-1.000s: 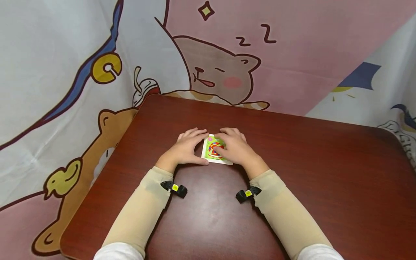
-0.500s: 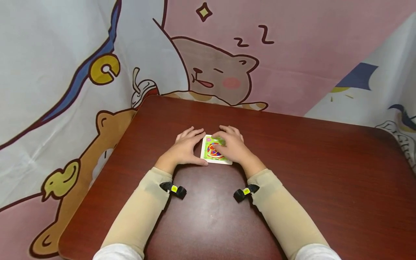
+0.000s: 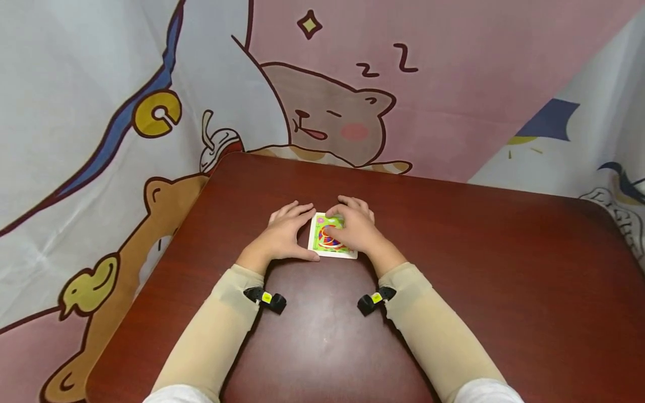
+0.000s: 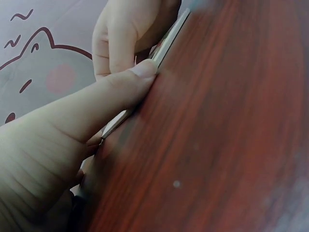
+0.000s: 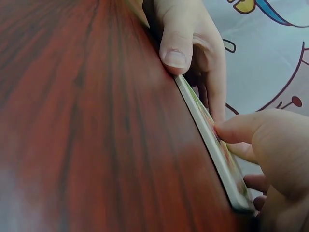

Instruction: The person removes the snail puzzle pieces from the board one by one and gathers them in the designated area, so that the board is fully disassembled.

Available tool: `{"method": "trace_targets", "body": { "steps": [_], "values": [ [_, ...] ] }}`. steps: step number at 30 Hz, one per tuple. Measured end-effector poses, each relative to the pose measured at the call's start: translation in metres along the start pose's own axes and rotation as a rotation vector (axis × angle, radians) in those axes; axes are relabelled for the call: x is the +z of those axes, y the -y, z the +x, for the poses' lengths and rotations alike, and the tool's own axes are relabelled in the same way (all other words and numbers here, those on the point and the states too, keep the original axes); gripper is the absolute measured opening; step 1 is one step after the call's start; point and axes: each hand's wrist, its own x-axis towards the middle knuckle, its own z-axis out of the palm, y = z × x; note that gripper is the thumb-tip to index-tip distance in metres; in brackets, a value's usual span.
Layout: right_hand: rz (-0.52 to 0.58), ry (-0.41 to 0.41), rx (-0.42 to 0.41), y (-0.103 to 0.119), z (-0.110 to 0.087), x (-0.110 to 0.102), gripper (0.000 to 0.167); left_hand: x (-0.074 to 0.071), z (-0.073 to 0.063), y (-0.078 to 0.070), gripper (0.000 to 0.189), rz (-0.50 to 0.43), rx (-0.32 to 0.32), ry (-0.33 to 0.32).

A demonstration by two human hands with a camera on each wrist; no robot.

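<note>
A small white-framed picture puzzle [image 3: 330, 235] with a red, purple and green picture lies flat on the brown table. My left hand [image 3: 284, 233] holds its left side, thumb along the near edge and index finger at the far left corner. In the left wrist view the thumb [image 4: 123, 87] lies against the puzzle's edge [image 4: 166, 46]. From the right, my right hand [image 3: 358, 226] reaches over the picture, covering the right part. Its thumb and index tips touch the face, set a little apart; the right wrist view shows the thumb [image 5: 236, 129] on top of the picture.
The reddish-brown table [image 3: 478, 268] runs wide to the right and toward the body. Behind it and on the left hangs a cloth [image 3: 438, 101] printed with cartoon animals. Black wrist straps [image 3: 265, 299] sit over the beige sleeves [image 3: 206, 330].
The right thumb and index finger have shifted slightly over the puzzle's face, and its red pattern now looks more continuous. The left hand keeps its hold. The head view has moved slightly.
</note>
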Motion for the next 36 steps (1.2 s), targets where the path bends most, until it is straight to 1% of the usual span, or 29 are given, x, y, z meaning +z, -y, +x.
{"method": "trace_targets", "body": {
  "steps": [3,6,9,11,14,18,27,36],
  "values": [
    [-0.064,-0.002,0.004,0.004,0.001,0.002,0.033,0.003,0.000,-0.001,0.120,-0.002,0.004,0.001],
    [-0.153,0.003,0.004,0.011,0.001,-0.001,0.034,0.004,0.001,-0.002,0.120,-0.005,0.012,-0.008],
    [-0.207,0.033,0.010,0.015,0.002,-0.005,0.036,0.004,0.003,-0.004,0.120,-0.002,0.015,-0.014],
    [-0.202,0.064,0.020,0.016,0.003,-0.008,0.037,0.004,0.003,-0.005,0.121,0.002,0.015,-0.015],
    [-0.166,0.108,0.042,0.017,0.004,-0.011,0.038,0.005,0.004,-0.005,0.121,0.004,0.016,-0.012],
    [-0.138,0.134,0.059,0.018,0.005,-0.012,0.039,0.005,0.004,-0.005,0.120,0.003,0.013,-0.012],
    [-0.147,0.122,0.046,0.020,0.008,-0.009,0.038,0.002,0.002,-0.003,0.121,0.010,-0.002,-0.014],
    [-0.125,0.101,0.043,0.021,0.011,-0.004,0.039,0.000,0.000,0.001,0.121,0.006,-0.010,-0.018]
  ]
}}
